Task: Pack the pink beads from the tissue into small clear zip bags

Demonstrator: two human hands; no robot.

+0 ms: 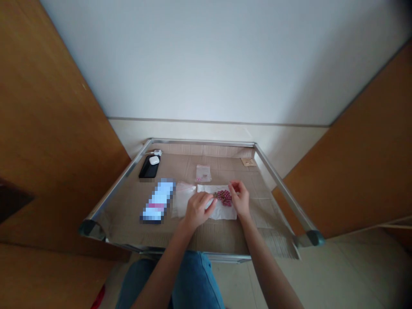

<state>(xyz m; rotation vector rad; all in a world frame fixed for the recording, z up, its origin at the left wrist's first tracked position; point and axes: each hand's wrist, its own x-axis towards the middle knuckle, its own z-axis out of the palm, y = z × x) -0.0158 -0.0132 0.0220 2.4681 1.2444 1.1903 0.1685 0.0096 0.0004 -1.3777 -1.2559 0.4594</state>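
While both hands work over the white sheet (222, 213), treat that sheet as the handling area and hold every bead within its edges. The cluster of dark pink beads (225, 198) lies on the sheet between the two hands, with a greenish part at its left end.

Left grip (197, 210): thumb and fingers are curved beside the greenish end; whether they pinch anything cannot be told at this size. Right grip (240, 199): fingertips are bent in at the cluster's right edge; whether they are closed on a bead or merely near it cannot be told either.

For good control, rest the wrists low on the bench (267, 227), steady the cluster with one side and make fine moves with the other. Use fingertips only; small round pieces are likely to roll if pressed off-centre. Avoid dragging the sheet, since a shift could disturb the clear bag (183, 204) just to its left. Mind also the small bag (203, 172) beyond the sheet, and leave the lit phone (158, 201) outside the working area
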